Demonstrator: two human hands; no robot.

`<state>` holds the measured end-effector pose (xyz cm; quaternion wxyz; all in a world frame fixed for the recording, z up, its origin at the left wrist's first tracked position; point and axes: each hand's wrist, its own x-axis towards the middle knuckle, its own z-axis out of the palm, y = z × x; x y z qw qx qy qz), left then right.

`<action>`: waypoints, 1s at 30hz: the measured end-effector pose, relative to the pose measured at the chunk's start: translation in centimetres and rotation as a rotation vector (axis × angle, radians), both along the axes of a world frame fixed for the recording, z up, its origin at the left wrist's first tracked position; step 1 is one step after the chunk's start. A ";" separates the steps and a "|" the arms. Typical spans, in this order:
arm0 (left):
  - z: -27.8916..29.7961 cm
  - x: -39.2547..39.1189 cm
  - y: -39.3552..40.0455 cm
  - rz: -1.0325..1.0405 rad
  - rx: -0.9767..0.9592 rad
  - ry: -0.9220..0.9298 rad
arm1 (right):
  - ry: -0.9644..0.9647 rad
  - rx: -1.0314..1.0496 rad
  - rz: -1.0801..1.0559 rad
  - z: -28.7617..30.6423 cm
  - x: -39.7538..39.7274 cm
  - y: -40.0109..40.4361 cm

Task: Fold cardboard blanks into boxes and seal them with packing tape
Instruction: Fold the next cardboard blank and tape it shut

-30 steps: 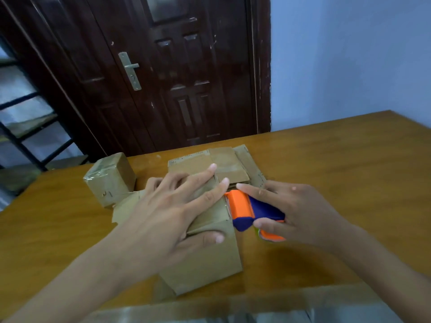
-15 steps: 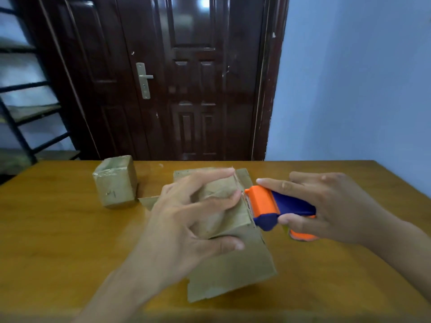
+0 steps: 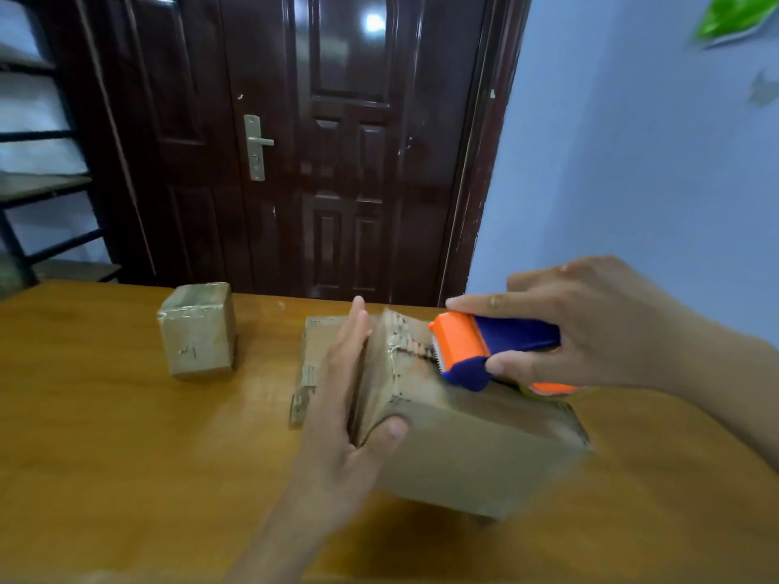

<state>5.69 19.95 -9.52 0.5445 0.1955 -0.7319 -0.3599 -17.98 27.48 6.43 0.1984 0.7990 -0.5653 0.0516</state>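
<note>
A brown cardboard box sits on the wooden table, turned at an angle. My left hand grips its left side, fingers flat along the wall and thumb on the near face. My right hand holds an orange and blue tape dispenser, its toothed edge pressed on the box's taped top seam. A flat cardboard blank lies behind the box, partly hidden by my left hand. The picture is blurred by motion.
A small sealed, taped box stands at the table's far left. Behind the table are a dark wooden door, a metal shelf rack at left and a blue wall at right.
The view has tilted up. My left hand slid from the box's top to its left side. The box has turned, and the dispenser now rests on its top seam.
</note>
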 end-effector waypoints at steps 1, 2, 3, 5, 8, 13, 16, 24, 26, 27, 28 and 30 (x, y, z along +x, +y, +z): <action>-1.1 0.0 0.3 0.034 -0.002 -0.022 | 0.053 0.043 0.002 0.2 0.7 -0.6; -2.3 0.1 0.5 0.067 -0.022 -0.053 | 0.108 0.090 0.007 0.1 1.5 -1.3; -3.4 0.4 0.6 0.088 -0.022 -0.080 | 0.158 0.136 0.016 -0.2 2.3 -2.0; -5.2 0.9 0.7 0.084 0.060 -0.089 | 0.218 0.199 0.057 -0.9 3.6 -3.3; -6.2 1.6 0.5 0.018 0.191 0.006 | 0.240 0.241 0.108 -1.2 5.2 -4.4; -4.6 2.2 -0.7 -0.002 0.081 -0.020 | 0.272 0.286 0.130 -1.3 7.2 -5.0; -5.9 1.6 -1.2 -0.007 0.102 0.007 | 0.319 0.320 0.124 -2.1 7.3 -5.4; -8.5 0.1 -1.0 0.058 0.012 -0.038 | 0.328 0.458 -0.005 -4.2 5.4 -3.1; -8.6 -0.1 -1.0 0.053 -0.006 -0.043 | 0.337 0.460 -0.041 -4.5 5.2 -2.6; -8.6 -0.1 -0.9 0.046 -0.004 -0.037 | 0.345 0.455 -0.055 -4.7 5.1 -2.5; -8.5 -0.1 -0.8 0.037 0.006 -0.029 | 0.351 0.446 -0.069 -4.8 4.9 -2.4; -8.5 0.0 -0.8 0.027 0.016 -0.011 | 0.364 0.423 -0.081 -4.9 4.8 -2.3</action>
